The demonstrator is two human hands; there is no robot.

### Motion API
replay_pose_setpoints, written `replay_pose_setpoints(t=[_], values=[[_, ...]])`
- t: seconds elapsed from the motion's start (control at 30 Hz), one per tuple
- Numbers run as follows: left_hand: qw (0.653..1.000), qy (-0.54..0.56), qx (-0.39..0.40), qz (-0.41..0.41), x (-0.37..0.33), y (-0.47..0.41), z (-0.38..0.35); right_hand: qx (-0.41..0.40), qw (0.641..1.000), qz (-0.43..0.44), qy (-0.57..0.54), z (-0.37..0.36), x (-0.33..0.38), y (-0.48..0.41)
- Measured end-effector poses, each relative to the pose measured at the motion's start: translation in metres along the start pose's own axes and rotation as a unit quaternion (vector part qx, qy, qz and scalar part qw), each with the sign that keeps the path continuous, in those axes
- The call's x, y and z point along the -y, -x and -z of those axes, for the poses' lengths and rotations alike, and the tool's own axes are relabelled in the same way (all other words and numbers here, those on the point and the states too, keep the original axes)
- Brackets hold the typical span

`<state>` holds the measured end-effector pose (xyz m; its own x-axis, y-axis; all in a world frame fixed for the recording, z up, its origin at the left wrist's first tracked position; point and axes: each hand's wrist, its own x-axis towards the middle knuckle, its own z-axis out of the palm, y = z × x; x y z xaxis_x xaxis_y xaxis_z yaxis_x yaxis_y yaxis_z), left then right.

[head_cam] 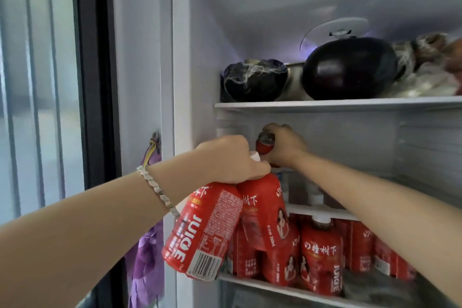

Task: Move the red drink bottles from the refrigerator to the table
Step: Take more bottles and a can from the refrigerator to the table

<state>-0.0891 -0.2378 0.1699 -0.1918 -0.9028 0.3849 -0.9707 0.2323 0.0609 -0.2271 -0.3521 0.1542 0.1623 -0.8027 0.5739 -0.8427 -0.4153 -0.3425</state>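
Inside the open refrigerator [180, 62], between the upper shelf [325, 105] and the middle shelf [325, 210]: open room behind and to the right of the right hand [287, 149], as far as the ribbed right wall. Close overhead, the front edge of the upper shelf. To the left, the white cabinet side, near the left hand [232, 160].

Clenched in the left hand, by the necks: two red drink bottles, a white cap showing between the fingers. Tilted bottle [200, 230]: base swung out in front of the cabinet edge, barcode and white "JUICE" lettering visible. Second bottle [262, 210]: nearly upright, touching the first, in front of the shelved row. Grasped in the right hand, round the shoulder: a third bottle [266, 145], dark cap uppermost, above the middle shelf.

On the bottom shelf [262, 282]: a row of red bottles [322, 252], upright, packed side by side. On the upper shelf: a dark purple eggplant [350, 67], a dark wrapped item [255, 80] just beside it, blurred wrapped food at far right.

Outside, left of the cabinet: a hanging purple cloth [147, 247]. On the left wrist: a bracelet [157, 190].
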Motion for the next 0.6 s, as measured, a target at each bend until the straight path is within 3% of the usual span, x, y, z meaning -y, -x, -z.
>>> replay_pose_setpoints(t=[0.37, 0.6], values=[[0.997, 0.005, -0.070, 0.035, -0.009, 0.066, 0.010, -0.015, 0.995, 0.048, 0.081, 0.083, 0.042, 0.116], [0.988, -0.069, -0.036, 0.130, -0.026, 0.176, 0.007, 0.076, 0.983, 0.168, 0.011, 0.083, 0.080, 0.175]])
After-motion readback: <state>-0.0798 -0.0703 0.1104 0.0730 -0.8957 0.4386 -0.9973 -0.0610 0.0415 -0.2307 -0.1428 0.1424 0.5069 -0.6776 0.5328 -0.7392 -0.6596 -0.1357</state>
